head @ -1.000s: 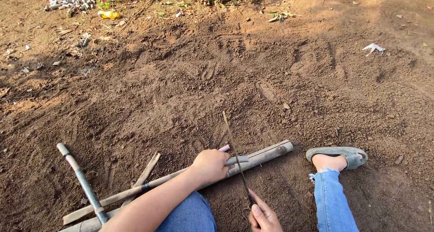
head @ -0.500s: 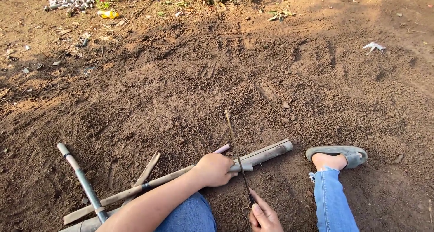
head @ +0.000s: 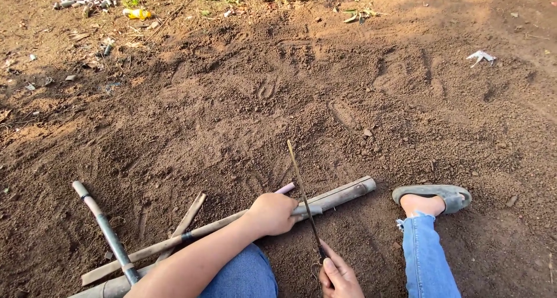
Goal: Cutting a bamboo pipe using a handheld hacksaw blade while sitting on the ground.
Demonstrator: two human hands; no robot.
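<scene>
Nearest me, my right hand [head: 338, 276] is closed around the handle of a thin saw blade [head: 303, 196], which runs up and away across the bamboo pole [head: 342, 194]. My left hand [head: 274, 214] is clamped over that pole just left of the blade; its long axis runs left to right, tilted up toward my sandalled foot [head: 432, 197]. Beyond lies open bare soil [head: 261, 100], with a metal pipe [head: 104, 231] off left.

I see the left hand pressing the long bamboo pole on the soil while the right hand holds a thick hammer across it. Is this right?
Not quite. In the head view the right hand holds a thin dark saw blade, not a hammer. The left hand does press the long bamboo pole on the soil.
</scene>
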